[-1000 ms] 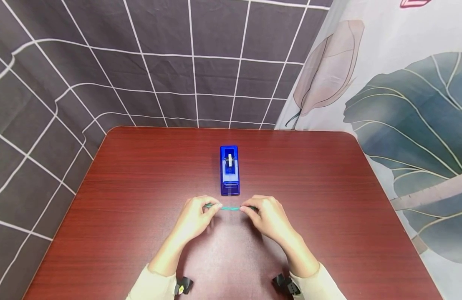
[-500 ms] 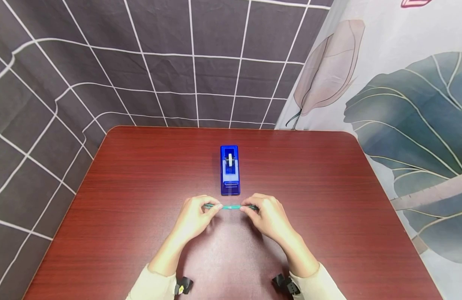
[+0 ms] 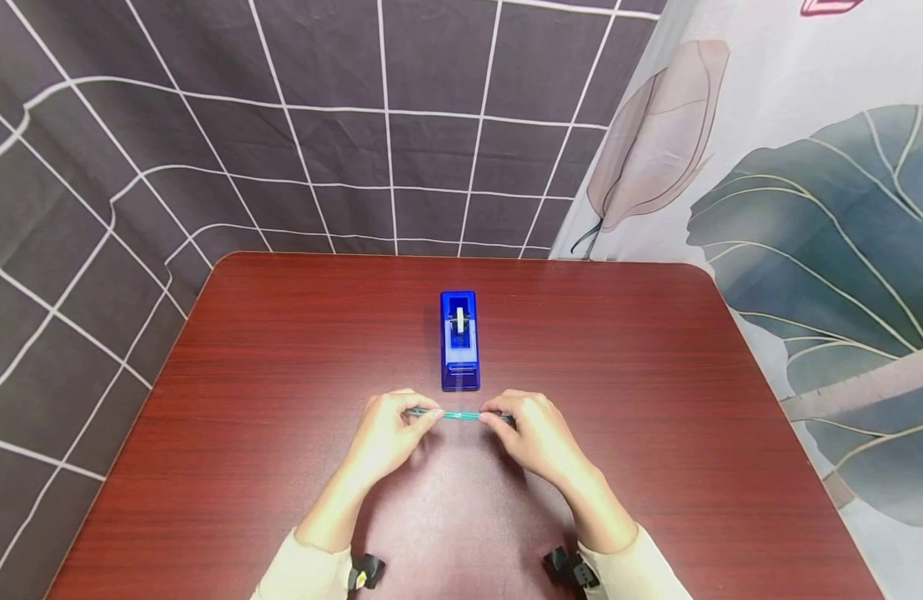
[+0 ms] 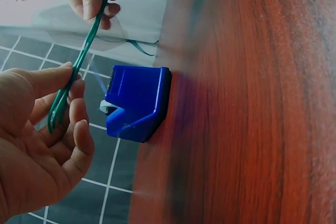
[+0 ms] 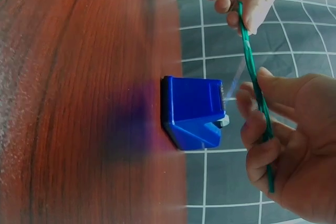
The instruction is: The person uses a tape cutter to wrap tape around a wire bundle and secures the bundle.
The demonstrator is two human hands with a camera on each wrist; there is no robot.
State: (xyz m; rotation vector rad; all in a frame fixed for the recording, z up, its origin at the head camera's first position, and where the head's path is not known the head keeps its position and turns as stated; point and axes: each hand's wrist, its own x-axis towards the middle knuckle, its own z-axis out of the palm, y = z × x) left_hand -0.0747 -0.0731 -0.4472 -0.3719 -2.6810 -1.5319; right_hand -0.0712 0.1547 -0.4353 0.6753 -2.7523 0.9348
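A thin bundle of green cord [image 3: 461, 415], folded so that strands lie side by side, is stretched between both hands above the table. My left hand [image 3: 389, 433] pinches its left part between thumb and fingers; looped ends stick out past the grip in the left wrist view. The right hand [image 3: 536, 429] pinches the other part, and a cord end runs down across its palm in the right wrist view. Just beyond stands a blue tape dispenser [image 3: 461, 354] with a narrow pale roll. From its cutter a clear strip of tape [image 5: 236, 81] reaches toward the cord's middle.
The reddish-brown wooden table [image 3: 281, 350] spreads around the hands. Behind it hangs a dark grey cloth with white grid lines [image 3: 341, 150], and a leaf-patterned curtain [image 3: 806, 250] hangs at the right. Black wrist cameras sit at both sleeves.
Both hands stay almost in place. The cord's middle has risen slightly and lies straighter, and a pale shiny patch shows there now. The dispenser has not moved.
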